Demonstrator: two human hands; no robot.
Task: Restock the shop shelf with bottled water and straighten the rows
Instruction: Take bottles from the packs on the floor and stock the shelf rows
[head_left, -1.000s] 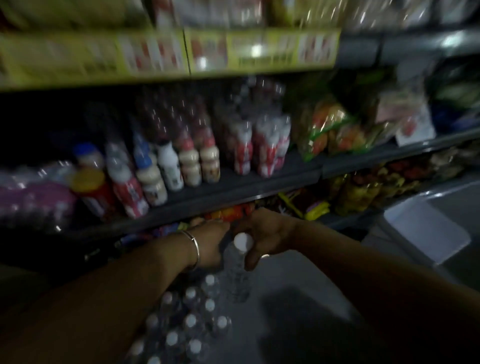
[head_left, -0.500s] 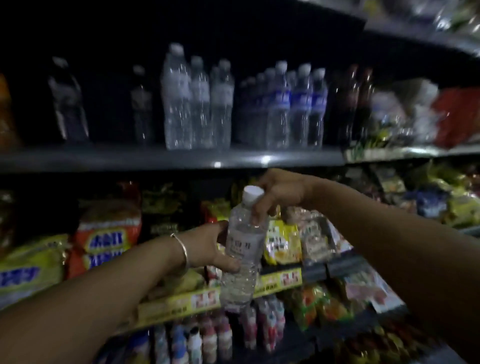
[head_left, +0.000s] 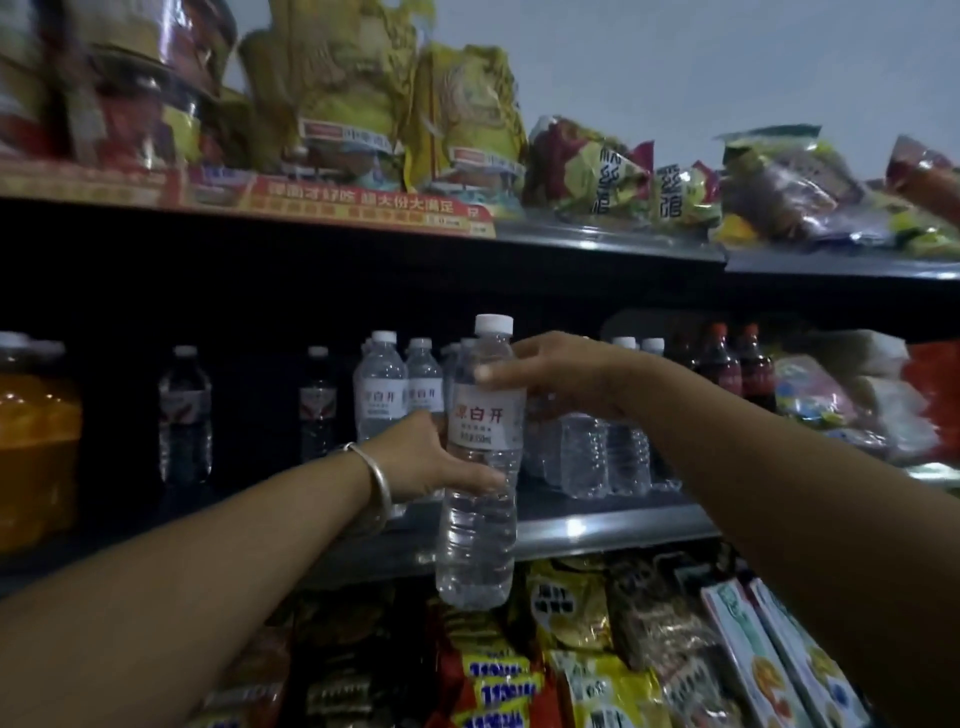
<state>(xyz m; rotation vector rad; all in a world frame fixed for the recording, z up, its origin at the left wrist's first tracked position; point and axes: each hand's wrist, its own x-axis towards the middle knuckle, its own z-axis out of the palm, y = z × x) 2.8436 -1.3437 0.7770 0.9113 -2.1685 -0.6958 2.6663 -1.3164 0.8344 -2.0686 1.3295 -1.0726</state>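
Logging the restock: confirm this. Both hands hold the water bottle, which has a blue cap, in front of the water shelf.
One detail is wrong: the head view shows the cap is white, not blue. The left hand and right hand do hold the water bottle in front of the water shelf.

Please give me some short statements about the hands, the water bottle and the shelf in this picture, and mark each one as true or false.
1. Both hands hold the same water bottle. True.
2. The held bottle has no cap. False: a white cap is on it.
3. The left hand wears a bracelet at the wrist. True.
4. The held bottle already stands on the shelf. False: it is in the air in front of the shelf edge.
5. The right hand has its grip on the upper part of the bottle. True.
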